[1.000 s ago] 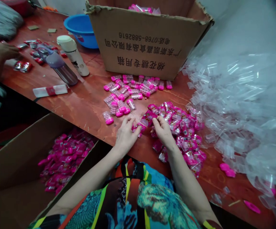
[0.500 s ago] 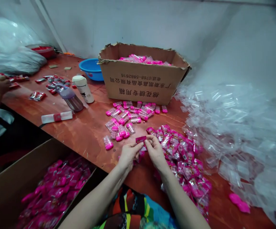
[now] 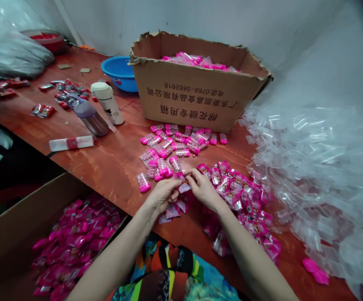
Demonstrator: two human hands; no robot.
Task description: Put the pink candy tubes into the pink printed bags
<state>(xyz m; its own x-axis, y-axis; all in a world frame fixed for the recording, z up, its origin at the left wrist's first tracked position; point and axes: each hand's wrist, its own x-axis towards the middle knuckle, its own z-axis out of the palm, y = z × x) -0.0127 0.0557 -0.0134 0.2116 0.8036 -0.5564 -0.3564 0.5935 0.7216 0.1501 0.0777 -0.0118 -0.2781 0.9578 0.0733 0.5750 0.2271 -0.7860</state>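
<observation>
Two hands are working at the near edge of the red table (image 3: 112,167): the left hand (image 3: 161,194) and the right hand (image 3: 204,190) are both pinching one small pink packet (image 3: 181,182) between closed fingertips. Too many to count, pink packets are lying in a heap (image 3: 244,196) to the right and capsule tubes (image 3: 172,146) just beyond. Two cardboard boxes are standing by: one far (image 3: 197,98), one near left (image 3: 18,225). Clear bags (image 3: 319,167) are piling up at right.
</observation>
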